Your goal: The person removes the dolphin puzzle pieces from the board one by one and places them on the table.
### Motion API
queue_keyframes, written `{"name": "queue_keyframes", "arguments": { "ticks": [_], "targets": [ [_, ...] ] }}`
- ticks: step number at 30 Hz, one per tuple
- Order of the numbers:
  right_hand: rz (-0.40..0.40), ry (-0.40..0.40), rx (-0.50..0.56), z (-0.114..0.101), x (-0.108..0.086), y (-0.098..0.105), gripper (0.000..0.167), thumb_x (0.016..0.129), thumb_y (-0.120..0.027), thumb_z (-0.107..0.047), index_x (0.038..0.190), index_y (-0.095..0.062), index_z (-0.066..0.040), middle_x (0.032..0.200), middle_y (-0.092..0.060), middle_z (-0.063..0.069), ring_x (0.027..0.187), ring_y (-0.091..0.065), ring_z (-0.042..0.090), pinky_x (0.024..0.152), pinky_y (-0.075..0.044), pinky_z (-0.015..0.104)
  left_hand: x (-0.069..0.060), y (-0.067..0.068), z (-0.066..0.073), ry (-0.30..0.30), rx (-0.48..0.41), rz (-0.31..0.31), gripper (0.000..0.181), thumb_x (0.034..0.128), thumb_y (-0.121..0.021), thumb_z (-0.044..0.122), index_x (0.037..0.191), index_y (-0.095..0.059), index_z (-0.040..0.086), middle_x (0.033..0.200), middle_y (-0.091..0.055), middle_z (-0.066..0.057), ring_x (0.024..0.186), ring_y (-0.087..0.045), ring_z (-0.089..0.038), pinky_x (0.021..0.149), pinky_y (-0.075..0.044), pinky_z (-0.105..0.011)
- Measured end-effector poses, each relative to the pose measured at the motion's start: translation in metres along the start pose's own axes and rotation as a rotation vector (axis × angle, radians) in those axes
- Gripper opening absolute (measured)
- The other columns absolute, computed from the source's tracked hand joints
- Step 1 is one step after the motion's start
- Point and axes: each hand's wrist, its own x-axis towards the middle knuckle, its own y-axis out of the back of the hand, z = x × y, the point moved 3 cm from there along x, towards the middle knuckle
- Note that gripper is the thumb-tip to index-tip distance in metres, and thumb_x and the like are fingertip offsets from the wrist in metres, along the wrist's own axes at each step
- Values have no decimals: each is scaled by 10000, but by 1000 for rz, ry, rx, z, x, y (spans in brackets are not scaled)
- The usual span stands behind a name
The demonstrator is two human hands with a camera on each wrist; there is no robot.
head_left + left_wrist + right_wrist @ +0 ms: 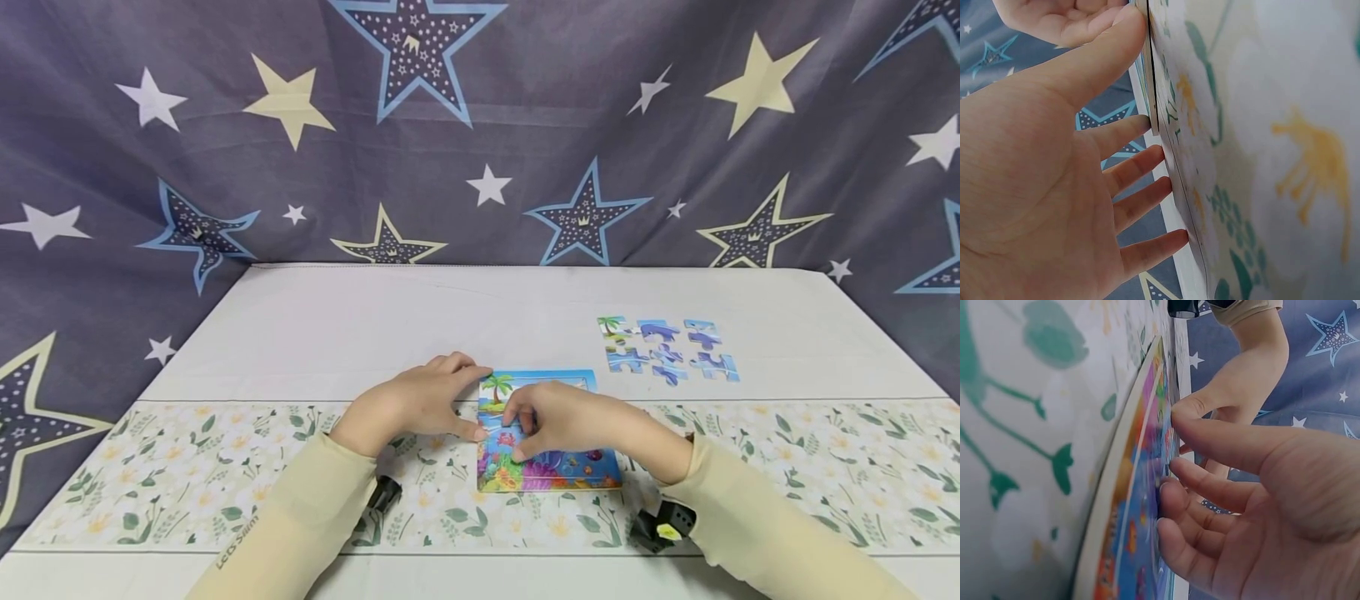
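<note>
Puzzle board (pixel 551 472), just one, lies flat near the middle of the tabletop (pixel 420 317), on its flower-printed band (pixel 225 475). I count two hands on it from my feeds. At its left edge I see the left hand (pixel 423 400) spread wide, the thumb and forefinger touching the edge and the other fingertips resting on the tabletop. Over the picture, the right hand (pixel 562 417) has its fingers loosely bent, with a narrow gap between thumb and forefinger; I can't tell how firmly the tips press.

Beyond the board to the right, I count six loose puzzle pieces (pixel 658 332), in two rows of three; one carries a palm tree. I make out two cream sleeves (pixel 292 508) and one star-printed cloth (pixel 487 125) behind.
</note>
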Motion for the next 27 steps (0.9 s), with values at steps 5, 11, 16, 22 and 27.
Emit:
{"name": "queue_keyframes", "arguments": {
  "ticks": [5,11,16,22,27],
  "targets": [
    [12,-19,-45,-2,1,-2,351,834,-821,-189,1125,-644,-105,831,-561,-3,683,-483,139,638,-447,287,0,0,0,0,1,-6,869,857,-725,524,1563,-327,211,1536,-325,-29,1421,-307,-247,1124,-321,-490],
    [21,-25,-49,-2,2,-4,347,826,-827,-155,1115,-641,-109,828,-559,9,679,-472,150,645,-440,311,0,0,1,2,-5,-9,870,859,-720,527,1565,-320,214,1538,-321,-28,1422,-303,-247,1123,-320,-496],
    [23,-32,-51,-2,3,-4,338,822,-829,-153,1100,-642,-117,833,-559,11,686,-474,156,650,-440,318,-1,1,1,3,-6,-13,868,861,-719,526,1566,-317,218,1542,-318,-27,1425,-300,-249,1122,-322,-499],
    [23,-46,-60,-3,3,-5,308,826,-824,-155,1075,-644,-134,840,-561,6,701,-482,158,670,-446,328,0,1,1,4,-7,-9,867,859,-723,525,1563,-325,215,1540,-322,-26,1423,-304,-250,1121,-322,-501],
    [22,-49,-68,-4,3,-5,299,827,-823,-160,1066,-644,-137,836,-560,6,701,-482,157,673,-446,327,0,0,1,4,-4,-5,864,859,-725,523,1563,-327,216,1538,-325,-26,1420,-307,-248,1120,-323,-502]
  ]
}}
